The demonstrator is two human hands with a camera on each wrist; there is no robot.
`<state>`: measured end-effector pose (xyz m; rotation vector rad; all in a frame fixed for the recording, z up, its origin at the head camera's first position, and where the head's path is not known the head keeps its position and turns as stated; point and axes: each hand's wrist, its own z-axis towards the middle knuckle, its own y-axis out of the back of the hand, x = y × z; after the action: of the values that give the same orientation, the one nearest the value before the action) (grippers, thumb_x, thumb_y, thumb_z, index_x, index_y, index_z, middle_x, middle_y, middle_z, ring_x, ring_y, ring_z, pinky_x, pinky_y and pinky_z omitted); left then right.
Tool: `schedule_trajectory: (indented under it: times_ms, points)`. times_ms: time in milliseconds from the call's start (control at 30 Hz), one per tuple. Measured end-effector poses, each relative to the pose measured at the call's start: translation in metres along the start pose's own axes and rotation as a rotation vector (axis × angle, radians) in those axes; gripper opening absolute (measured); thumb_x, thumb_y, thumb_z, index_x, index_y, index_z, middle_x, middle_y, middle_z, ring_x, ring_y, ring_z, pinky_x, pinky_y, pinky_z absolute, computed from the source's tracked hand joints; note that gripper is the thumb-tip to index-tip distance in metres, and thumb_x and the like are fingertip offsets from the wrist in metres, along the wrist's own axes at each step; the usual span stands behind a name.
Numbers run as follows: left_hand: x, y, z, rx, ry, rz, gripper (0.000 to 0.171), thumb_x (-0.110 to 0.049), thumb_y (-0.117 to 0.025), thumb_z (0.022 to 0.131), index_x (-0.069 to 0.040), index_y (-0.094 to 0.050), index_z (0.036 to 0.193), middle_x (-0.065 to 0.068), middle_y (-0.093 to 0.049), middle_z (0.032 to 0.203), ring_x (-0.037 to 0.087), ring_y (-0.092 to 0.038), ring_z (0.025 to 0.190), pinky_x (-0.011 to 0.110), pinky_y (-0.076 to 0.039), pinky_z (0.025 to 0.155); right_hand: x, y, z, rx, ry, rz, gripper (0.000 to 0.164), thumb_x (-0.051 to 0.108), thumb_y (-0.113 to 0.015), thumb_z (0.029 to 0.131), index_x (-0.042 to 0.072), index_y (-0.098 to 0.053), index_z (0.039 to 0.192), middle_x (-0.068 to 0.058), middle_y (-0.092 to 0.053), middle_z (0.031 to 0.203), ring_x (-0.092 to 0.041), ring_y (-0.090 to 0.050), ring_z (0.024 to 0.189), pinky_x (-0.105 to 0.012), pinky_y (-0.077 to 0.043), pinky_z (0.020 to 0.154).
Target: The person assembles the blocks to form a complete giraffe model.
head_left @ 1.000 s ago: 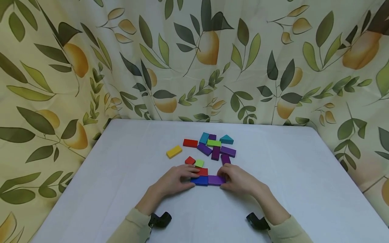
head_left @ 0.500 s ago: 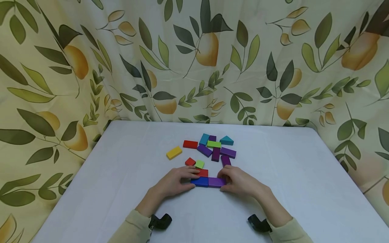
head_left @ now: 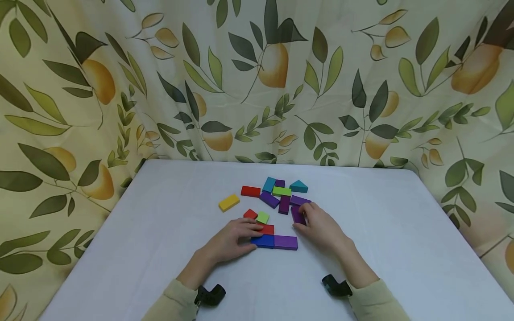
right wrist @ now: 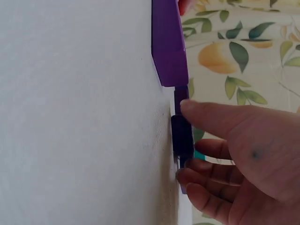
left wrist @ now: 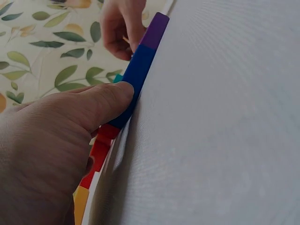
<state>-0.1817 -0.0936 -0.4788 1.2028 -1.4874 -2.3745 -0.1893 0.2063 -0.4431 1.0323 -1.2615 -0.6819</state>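
Observation:
A blue block (head_left: 263,242) and a purple block (head_left: 286,243) lie end to end in a row on the table. My left hand (head_left: 233,238) holds the blue block at its left end, its thumb (left wrist: 115,96) against the near side. Its fingers reach over a red block (head_left: 268,229) that lies just behind the blue one. Farther right, my right hand (head_left: 321,227) grips a dark purple block (head_left: 297,216) between thumb and fingers. In the right wrist view, the thumb (right wrist: 201,112) is at that block's near end.
Behind the hands lie a red pentagonal block (head_left: 250,214), a small green block (head_left: 263,217) and a yellow block (head_left: 229,203). Farther back are a red block (head_left: 250,191), a teal triangle (head_left: 299,186), a lime block (head_left: 282,191) and several purple blocks. A patterned curtain (head_left: 257,89) hangs behind the table.
My right hand has left the right end of the purple block, moved away from me and taken hold of the dark purple block. The left hand stays at the blue block.

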Motion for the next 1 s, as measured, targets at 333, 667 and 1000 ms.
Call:
schedule_trajectory:
  times_ms: [333,667,1000]
  points:
    - [0.003,-0.001,-0.005,-0.016,0.007,0.018,0.038,-0.022,-0.076,0.093,-0.017,-0.071,0.13,-0.008,-0.059,0.14,0.016,-0.047,0.135,0.045,-0.04,0.109,-0.007,0.009,-0.006,-0.011,0.045,0.089,0.023,0.005,-0.073,0.087,-0.001,-0.066,0.109,-0.007,-0.06,0.097,-0.022,-0.055,0.083,-0.04,-0.052,0.078]
    - [0.005,-0.001,0.002,0.005,0.02,0.007,0.038,-0.023,-0.075,0.093,-0.017,-0.07,0.131,-0.008,-0.059,0.141,0.013,-0.046,0.135,0.041,-0.04,0.109,-0.005,0.018,-0.008,0.125,0.214,0.201,0.02,-0.001,-0.071,0.089,0.005,-0.069,0.108,0.0,-0.064,0.098,-0.018,-0.057,0.087,-0.036,-0.053,0.08]
    - [0.002,-0.001,0.0,0.011,0.066,0.006,0.038,-0.024,-0.075,0.094,-0.019,-0.07,0.131,-0.009,-0.058,0.141,0.013,-0.045,0.136,0.042,-0.041,0.109,-0.003,0.006,-0.009,0.248,0.237,0.196,0.058,0.034,-0.08,0.088,0.005,-0.061,0.133,-0.004,-0.06,0.122,-0.021,-0.056,0.108,-0.044,-0.05,0.096]
